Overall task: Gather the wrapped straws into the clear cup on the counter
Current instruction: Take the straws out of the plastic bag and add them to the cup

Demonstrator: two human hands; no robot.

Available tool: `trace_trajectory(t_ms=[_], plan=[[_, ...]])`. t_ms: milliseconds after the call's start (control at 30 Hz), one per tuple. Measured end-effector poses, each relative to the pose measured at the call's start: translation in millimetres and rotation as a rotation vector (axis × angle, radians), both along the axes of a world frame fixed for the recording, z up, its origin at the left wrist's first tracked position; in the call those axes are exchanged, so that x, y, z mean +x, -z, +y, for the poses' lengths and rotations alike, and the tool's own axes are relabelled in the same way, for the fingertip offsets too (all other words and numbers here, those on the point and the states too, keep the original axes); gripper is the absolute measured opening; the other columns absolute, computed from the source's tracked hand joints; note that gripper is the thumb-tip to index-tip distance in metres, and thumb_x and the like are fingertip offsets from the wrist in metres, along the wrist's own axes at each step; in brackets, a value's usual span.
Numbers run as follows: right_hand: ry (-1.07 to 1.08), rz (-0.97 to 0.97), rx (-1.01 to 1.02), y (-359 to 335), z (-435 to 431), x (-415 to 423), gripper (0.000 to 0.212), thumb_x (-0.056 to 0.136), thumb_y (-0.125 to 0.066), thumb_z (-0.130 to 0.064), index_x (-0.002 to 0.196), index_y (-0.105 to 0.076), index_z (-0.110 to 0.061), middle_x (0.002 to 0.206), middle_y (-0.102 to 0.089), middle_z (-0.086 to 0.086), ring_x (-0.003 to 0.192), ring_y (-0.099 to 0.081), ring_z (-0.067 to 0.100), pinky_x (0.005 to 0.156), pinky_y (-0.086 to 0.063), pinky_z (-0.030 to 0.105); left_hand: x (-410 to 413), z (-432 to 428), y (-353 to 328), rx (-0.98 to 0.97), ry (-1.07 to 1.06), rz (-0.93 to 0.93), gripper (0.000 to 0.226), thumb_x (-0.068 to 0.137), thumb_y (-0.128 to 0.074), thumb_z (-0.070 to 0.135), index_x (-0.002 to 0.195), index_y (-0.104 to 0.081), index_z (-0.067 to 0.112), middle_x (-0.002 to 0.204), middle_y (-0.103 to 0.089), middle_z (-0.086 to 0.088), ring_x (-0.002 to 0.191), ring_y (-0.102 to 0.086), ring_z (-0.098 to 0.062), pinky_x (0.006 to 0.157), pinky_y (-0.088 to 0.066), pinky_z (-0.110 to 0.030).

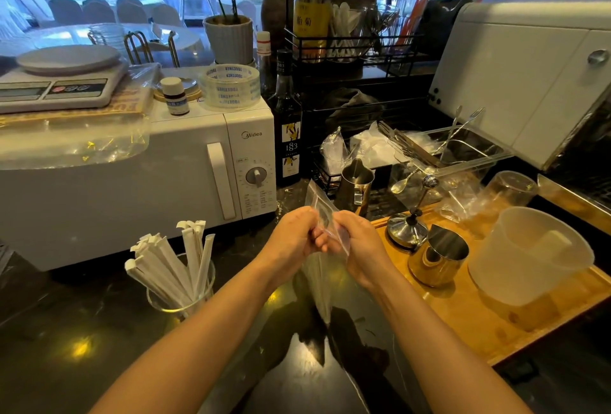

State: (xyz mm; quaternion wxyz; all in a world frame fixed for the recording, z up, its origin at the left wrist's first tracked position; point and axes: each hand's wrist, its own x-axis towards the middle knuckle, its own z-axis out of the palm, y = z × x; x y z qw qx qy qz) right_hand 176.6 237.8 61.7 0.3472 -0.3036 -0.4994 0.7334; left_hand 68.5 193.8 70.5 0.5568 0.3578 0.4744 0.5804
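Several white paper-wrapped straws (172, 261) stand leaning in a clear cup (185, 301) on the dark counter, left of my arms. In the middle of the view my left hand (294, 235) and my right hand (355, 241) are held close together, both gripping a crumpled clear plastic bag (322, 212). Part of the bag sticks up above my fingers and part hangs down between my wrists. I see no straws inside the bag.
A white microwave (139, 175) stands behind the cup, carrying a scale and tape rolls. To the right a wooden tray (479, 324) holds steel jugs (438, 258) and a translucent pitcher (529, 255). A dark syrup bottle (287, 129) and wire racks stand behind my hands.
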Motion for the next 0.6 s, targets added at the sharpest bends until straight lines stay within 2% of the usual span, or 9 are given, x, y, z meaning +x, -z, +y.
trace_trajectory(t_ms=[133, 267, 367, 433, 500, 600], plan=[[-0.021, -0.210, 0.181, 0, -1, 5, 0.042, 0.094, -0.037, -0.009, 0.053, -0.048, -0.014, 0.038, -0.051, -0.005, 0.041, -0.049, 0.004, 0.050, -0.042, 0.020, -14, -4, -3, -0.023, 0.108, 0.175, 0.033, 0.092, -0.037, 0.005, 0.060, -0.043, 0.012, 0.055, -0.044, -0.001, 0.051, -0.046, -0.011, 0.053, -0.048, -0.019], [-0.013, -0.385, 0.275, -4, 5, 15, 0.039, 0.093, -0.041, -0.010, 0.055, -0.049, -0.014, 0.043, -0.048, -0.005, 0.037, -0.045, 0.004, 0.043, -0.037, 0.017, -36, -11, -13, -0.089, 0.204, 0.500, 0.030, 0.091, -0.046, 0.012, 0.062, -0.050, 0.014, 0.057, -0.055, 0.001, 0.051, -0.057, -0.006, 0.063, -0.049, -0.021], [0.013, -0.502, 0.365, -9, 11, 20, 0.039, 0.090, -0.044, -0.005, 0.053, -0.050, -0.013, 0.044, -0.048, -0.003, 0.033, -0.046, 0.001, 0.038, -0.036, 0.011, -45, -12, -24, -0.126, 0.183, 0.664, 0.031, 0.089, -0.048, 0.007, 0.059, -0.050, 0.014, 0.055, -0.058, 0.000, 0.048, -0.059, -0.003, 0.057, -0.049, -0.017], [0.040, -0.611, 0.451, -10, 13, 23, 0.037, 0.087, -0.046, -0.004, 0.051, -0.049, -0.012, 0.047, -0.049, -0.001, 0.035, -0.047, 0.001, 0.040, -0.039, 0.010, -49, -10, -27, -0.142, 0.131, 0.737, 0.032, 0.087, -0.050, 0.004, 0.056, -0.050, 0.013, 0.050, -0.061, 0.002, 0.047, -0.061, -0.005, 0.054, -0.050, -0.015], [0.073, -0.728, 0.552, -10, 15, 26, 0.035, 0.085, -0.048, -0.005, 0.050, -0.050, -0.011, 0.049, -0.051, 0.001, 0.039, -0.050, 0.005, 0.046, -0.044, 0.015, -51, -9, -28, -0.147, 0.083, 0.781, 0.033, 0.085, -0.052, 0.003, 0.054, -0.051, 0.012, 0.045, -0.061, 0.003, 0.045, -0.062, -0.004, 0.052, -0.053, -0.014], [0.128, -0.820, 0.610, -11, 19, 33, 0.032, 0.082, -0.050, -0.010, 0.050, -0.051, -0.008, 0.047, -0.052, 0.006, 0.035, -0.050, 0.005, 0.052, -0.047, 0.026, -54, -8, -30, -0.136, -0.010, 0.830, 0.033, 0.086, -0.052, 0.003, 0.053, -0.053, 0.010, 0.051, -0.061, -0.005, 0.041, -0.061, -0.002, 0.051, -0.053, -0.013]])
